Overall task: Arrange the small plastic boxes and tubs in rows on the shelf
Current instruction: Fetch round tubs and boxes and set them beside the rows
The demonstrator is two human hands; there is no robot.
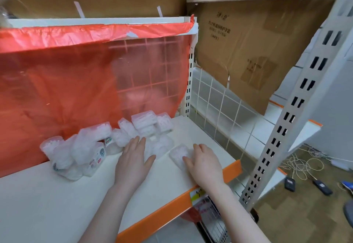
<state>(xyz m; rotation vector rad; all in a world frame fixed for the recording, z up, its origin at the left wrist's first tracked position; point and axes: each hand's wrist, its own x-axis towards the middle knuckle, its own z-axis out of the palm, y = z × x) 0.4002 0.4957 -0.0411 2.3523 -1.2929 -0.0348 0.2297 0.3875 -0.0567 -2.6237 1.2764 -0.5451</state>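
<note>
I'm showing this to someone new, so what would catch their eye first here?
The translucent red-orange plastic sheet taped across the back of the white shelf. Then the jumbled heap of small clear plastic boxes below it, with the left hand and right hand reaching in.

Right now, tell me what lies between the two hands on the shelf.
Head view: only bare white shelf lies between the left hand and right hand, which rests on a flat clear box.
</note>
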